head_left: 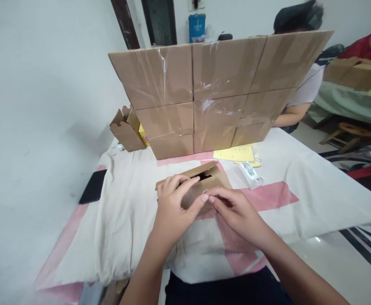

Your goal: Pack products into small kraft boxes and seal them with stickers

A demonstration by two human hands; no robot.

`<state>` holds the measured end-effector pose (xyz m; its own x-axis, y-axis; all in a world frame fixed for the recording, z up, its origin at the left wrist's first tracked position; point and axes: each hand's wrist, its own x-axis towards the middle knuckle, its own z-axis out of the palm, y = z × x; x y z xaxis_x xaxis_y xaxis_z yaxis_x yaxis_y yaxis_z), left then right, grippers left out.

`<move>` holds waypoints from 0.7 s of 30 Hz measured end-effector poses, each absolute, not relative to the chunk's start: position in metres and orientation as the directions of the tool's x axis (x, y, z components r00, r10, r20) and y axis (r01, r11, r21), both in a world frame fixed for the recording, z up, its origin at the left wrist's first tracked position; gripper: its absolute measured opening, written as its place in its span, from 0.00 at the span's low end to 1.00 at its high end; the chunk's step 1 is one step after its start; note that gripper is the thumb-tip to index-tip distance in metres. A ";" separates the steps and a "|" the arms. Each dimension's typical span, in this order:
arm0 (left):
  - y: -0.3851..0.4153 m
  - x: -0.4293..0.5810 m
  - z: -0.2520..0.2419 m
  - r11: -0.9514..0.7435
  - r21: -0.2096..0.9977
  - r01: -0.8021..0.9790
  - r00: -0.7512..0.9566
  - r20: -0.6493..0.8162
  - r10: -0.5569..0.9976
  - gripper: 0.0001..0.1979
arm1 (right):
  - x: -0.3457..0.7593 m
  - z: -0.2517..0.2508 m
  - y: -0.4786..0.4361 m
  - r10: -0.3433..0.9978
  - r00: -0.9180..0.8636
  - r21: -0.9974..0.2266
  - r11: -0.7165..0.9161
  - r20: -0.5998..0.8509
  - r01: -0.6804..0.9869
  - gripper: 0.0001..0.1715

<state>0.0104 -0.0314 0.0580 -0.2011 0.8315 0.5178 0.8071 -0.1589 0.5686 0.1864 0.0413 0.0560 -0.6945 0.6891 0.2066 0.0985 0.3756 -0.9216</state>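
A small brown cardboard box (204, 176) lies on the cloth-covered table (315, 199), its top flap partly open. My left hand (174, 207) grips the box's near left side, fingers curled over its top edge. My right hand (236, 209) pinches the box's near right side, fingertips pressed together against the cardboard. The thumbs of both hands nearly meet at the box's front.
A wall of taped cardboard boxes (213, 93) stands behind. An open brown carton (126, 129) sits at the left, a white tape dispenser (249, 174) and yellow card sheets (236, 153) at the right. A black phone (92, 186) lies at the table's left edge. Another person sits behind the wall.
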 end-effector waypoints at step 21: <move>-0.027 -0.003 0.054 0.030 0.708 0.706 -0.437 0.402 0.805 0.04 | 0.182 0.022 0.133 0.446 -0.692 -0.543 0.835 0.568 0.092 0.12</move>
<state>-0.0031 -0.0274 0.0540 -0.4374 0.8045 0.4018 0.7056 0.0301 0.7079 0.1818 0.1325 0.0221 -0.6920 0.4457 0.5679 0.0921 0.8347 -0.5429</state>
